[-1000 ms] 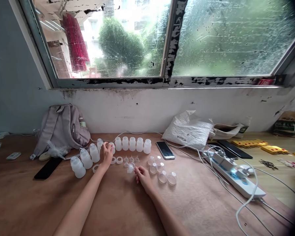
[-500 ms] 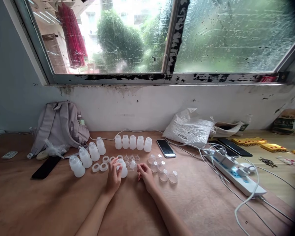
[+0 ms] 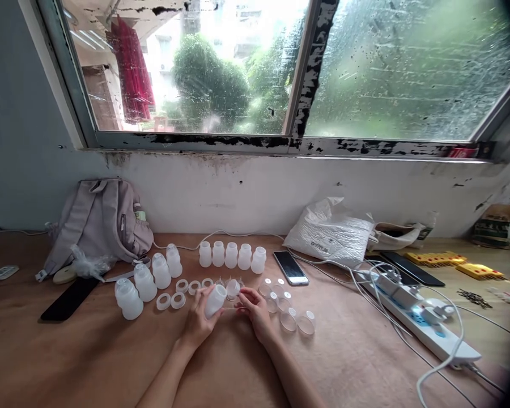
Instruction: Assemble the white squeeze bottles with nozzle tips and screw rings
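My left hand (image 3: 200, 317) is wrapped round a small frosted plastic bottle (image 3: 215, 301), tilted with its open mouth up and to the right. Facing it, my right hand (image 3: 255, 309) pinches a small clear plastic piece (image 3: 233, 289) at its fingertips, a little apart from the bottle mouth; the piece's exact kind is unclear. Left of my left hand lie several white rings (image 3: 178, 300). Beyond my hands are small clear teats (image 3: 221, 281), partly hidden. Several clear domed caps (image 3: 288, 320) stand right of my right hand.
Several open frosted bottles (image 3: 231, 255) stand in a row at the back. Several bottles with tops fitted (image 3: 144, 283) stand at left. A phone (image 3: 291, 268), a silver bag (image 3: 329, 232) and a power strip (image 3: 420, 317) with loose cables lie right. A backpack (image 3: 97, 221) and dark phone (image 3: 70, 298) are left.
My left hand has lifted and tilted the bottle toward the right. My right hand has taken hold of the clear piece and brought it near the bottle mouth. The view has shifted slightly.
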Demonstrator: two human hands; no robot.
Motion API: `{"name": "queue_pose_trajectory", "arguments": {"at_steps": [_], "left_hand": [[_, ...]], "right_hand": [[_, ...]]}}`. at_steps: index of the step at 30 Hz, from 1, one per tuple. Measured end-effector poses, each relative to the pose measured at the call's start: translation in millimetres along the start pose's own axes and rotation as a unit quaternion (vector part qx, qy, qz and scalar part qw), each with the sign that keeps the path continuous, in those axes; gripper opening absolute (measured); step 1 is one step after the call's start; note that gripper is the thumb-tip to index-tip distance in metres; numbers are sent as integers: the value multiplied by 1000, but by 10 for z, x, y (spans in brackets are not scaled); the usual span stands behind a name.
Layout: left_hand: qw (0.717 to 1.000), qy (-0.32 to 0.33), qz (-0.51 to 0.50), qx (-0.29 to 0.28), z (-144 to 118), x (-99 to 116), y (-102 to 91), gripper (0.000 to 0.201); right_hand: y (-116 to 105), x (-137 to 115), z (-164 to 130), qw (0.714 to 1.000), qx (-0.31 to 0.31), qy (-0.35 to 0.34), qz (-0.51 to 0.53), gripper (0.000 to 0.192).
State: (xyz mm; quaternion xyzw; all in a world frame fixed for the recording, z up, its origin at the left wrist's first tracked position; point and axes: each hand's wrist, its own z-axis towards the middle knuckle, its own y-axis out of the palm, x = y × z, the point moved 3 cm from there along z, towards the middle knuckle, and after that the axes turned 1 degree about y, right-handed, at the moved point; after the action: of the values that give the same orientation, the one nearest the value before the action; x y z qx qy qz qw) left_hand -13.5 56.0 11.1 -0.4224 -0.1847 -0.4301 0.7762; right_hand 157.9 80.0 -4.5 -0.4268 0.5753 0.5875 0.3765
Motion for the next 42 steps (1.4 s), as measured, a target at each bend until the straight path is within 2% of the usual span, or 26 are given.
{"name": "queue_pose_trajectory", "arguments": {"at_steps": [4,7,15,22,28,30,33,35,37,40,42], "left_hand": [[999,-10,0,-43,10,14,-59,49],[997,33,20,-70,10,21,-77,43],[994,71,41,-75,4,54,-93,46],[991,94,44,-79,-19,106,-132,42],[990,104,36,-91,-66,105,-119,43],[989,101,23,-105,-80,125,-108,44],[990,69,-21,-121,-79,171,-100,45],[989,22,-73,-125,-62,194,-91,41],[979,-38,-145,-135,-41,199,-67,35],[951,-105,-239,-167,-28,185,-6,35],[946,-119,-245,-178,-34,174,26,36]], "right_hand": [[18,-33,-17,999,-11,-21,-36,28],[2,-75,-25,996,-18,-44,-79,27],[-95,-132,-1,978,-35,-99,-180,29],[-91,-132,-53,967,-43,-83,-237,29],[-56,-174,-113,931,-11,-145,-335,38],[-44,-182,-126,926,3,-143,-350,43],[-34,-214,-159,937,24,-110,-329,46],[-19,-260,-194,961,16,-82,-265,38],[23,-305,-230,985,-34,-44,-161,30],[119,-337,-269,990,-131,17,-48,50],[154,-325,-267,990,-128,31,-47,46]]}}
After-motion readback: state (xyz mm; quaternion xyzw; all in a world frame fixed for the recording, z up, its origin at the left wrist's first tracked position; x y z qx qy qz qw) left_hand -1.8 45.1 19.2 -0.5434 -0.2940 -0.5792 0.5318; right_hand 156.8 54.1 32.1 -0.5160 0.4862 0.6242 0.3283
